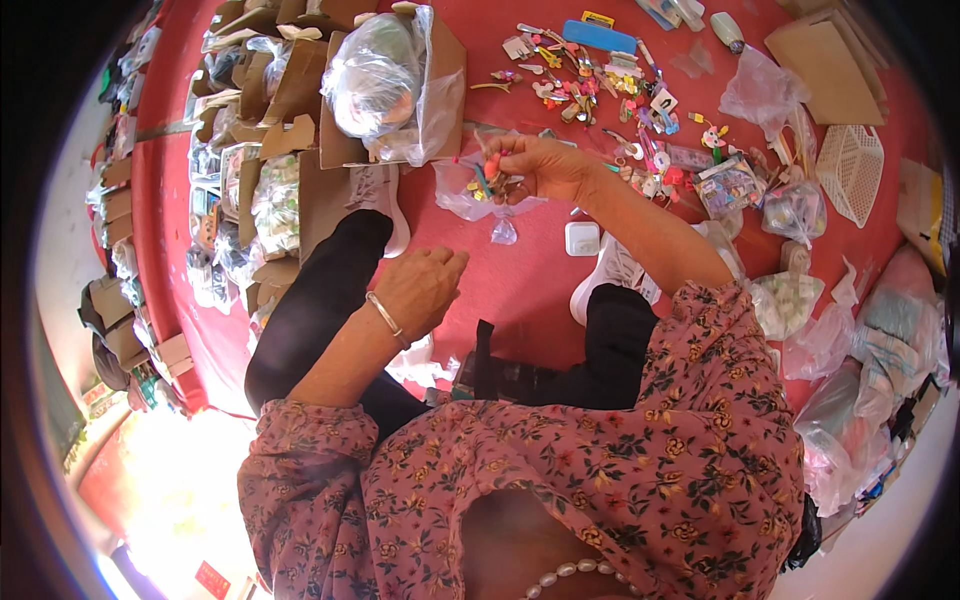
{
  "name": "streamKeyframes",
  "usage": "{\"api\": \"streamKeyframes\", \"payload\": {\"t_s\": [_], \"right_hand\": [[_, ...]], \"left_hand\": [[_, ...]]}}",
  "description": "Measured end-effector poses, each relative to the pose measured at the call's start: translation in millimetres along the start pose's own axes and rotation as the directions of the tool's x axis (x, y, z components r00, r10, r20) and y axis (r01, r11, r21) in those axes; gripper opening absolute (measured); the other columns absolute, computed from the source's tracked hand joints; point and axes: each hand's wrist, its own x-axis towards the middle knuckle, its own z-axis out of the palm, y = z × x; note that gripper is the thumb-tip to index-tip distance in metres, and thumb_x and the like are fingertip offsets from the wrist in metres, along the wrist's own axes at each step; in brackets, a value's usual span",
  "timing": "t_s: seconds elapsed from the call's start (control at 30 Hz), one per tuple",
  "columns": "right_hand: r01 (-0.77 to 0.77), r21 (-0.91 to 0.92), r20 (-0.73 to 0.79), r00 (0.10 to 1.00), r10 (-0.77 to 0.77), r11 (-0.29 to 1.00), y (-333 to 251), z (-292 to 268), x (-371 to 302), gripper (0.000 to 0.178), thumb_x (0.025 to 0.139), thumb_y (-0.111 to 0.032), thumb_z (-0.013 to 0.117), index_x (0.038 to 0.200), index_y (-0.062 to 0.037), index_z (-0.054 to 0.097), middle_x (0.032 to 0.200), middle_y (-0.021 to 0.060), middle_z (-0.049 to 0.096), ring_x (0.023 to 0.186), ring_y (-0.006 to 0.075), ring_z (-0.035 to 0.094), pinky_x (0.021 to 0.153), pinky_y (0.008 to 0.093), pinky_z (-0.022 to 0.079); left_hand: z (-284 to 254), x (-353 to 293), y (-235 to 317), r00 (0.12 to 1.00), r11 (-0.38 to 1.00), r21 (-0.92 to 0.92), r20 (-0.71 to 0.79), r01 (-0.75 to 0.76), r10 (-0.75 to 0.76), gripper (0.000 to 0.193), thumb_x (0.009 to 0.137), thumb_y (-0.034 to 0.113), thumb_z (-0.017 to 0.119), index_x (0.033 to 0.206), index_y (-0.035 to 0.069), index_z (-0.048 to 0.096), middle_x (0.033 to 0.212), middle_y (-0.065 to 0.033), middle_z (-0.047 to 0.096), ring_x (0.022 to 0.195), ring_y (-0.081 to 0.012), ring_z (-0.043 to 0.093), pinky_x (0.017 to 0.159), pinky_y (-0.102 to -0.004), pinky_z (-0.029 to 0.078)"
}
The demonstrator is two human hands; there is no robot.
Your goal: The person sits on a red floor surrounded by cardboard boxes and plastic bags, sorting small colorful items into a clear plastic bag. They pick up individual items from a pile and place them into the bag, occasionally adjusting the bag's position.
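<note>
Above a clear plastic bag point(458, 200) on the red floor, my right hand point(550, 168) pinches a small bunch of colourful trinkets point(491, 172), coral and teal among them. Their exact kind is too small to make out. My left hand point(420, 288), with a bangle at the wrist, hovers closer to my body over the left knee. Its fingers are bent and close together, and nothing shows in them; the palm is hidden. Beyond my right hand lies a loose pile of small hair clips and trinkets point(575, 85), with a blue case point(600, 37) at its far side.
An open cardboard box point(450, 90) with a bagged bundle stands at the far left, beside rows of filled cartons point(285, 195). A white square case point(582, 239) lies by my right shoe. To the right are plastic bags point(795, 210), a white basket point(850, 175) and cardboard sheets point(825, 70).
</note>
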Motion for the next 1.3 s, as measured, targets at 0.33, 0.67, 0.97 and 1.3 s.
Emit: {"api": "streamKeyframes", "payload": {"t_s": [0.33, 0.67, 0.97, 1.3], "right_hand": [[-0.024, -0.122, -0.298, 0.954, -0.014, 0.992, 10, -21, 22, 0.016, 0.082, -0.014, 0.057, 0.095, -0.0072, 0.050, 0.090, 0.0056, 0.058, 0.076, 0.0168, 0.060, 0.066, 0.0307, 0.054], [0.113, -0.007, -0.283, 0.953, -0.111, 0.994, 6, -11, 9, 0.017, 0.083, -0.017, 0.056, 0.095, -0.0071, 0.051, 0.088, 0.0046, 0.057, 0.078, 0.0177, 0.059, 0.075, 0.0385, 0.051], [0.176, 0.155, -0.286, 0.950, -0.126, 0.972, 45, 1, 27, 0.015, 0.079, -0.017, 0.061, 0.089, -0.0079, 0.055, 0.082, 0.0063, 0.059, 0.075, 0.0194, 0.059, 0.069, 0.0376, 0.049], [0.117, -0.809, -0.369, 0.663, -0.651, 0.577, 63, -32, 27, 0.012, 0.075, -0.011, 0.062, 0.080, -0.0041, 0.055, 0.078, 0.0075, 0.057, 0.071, 0.0150, 0.056, 0.054, 0.0266, 0.045]], "left_hand": [[18, 35, -17, 0.919, 0.931, 0.082, 0.148, 0.356, -0.365, 0.074, 0.078, 0.008, 0.045, 0.138, 0.024, 0.006, 0.087, -0.0147, 0.061, 0.074, -0.0273, 0.061, 0.079, -0.0466, 0.037], [77, 93, -22, 0.885, 0.906, -0.024, 0.224, 0.423, -0.408, 0.065, 0.078, 0.009, 0.045, 0.135, 0.021, 0.015, 0.094, -0.0143, 0.061, 0.088, -0.0258, 0.061, 0.087, -0.0557, 0.033], [93, 82, -58, 0.896, 0.899, -0.011, -0.070, 0.438, -0.438, 0.015, 0.074, 0.008, 0.049, 0.087, 0.010, 0.057, 0.081, -0.0102, 0.063, 0.081, -0.0257, 0.061, 0.075, -0.0434, 0.042], [84, 71, -62, 0.948, 0.921, 0.239, -0.163, 0.306, -0.273, 0.012, 0.073, 0.006, 0.050, 0.079, 0.011, 0.059, 0.073, -0.0081, 0.063, 0.075, -0.0239, 0.062, 0.092, -0.0558, 0.025]]}}
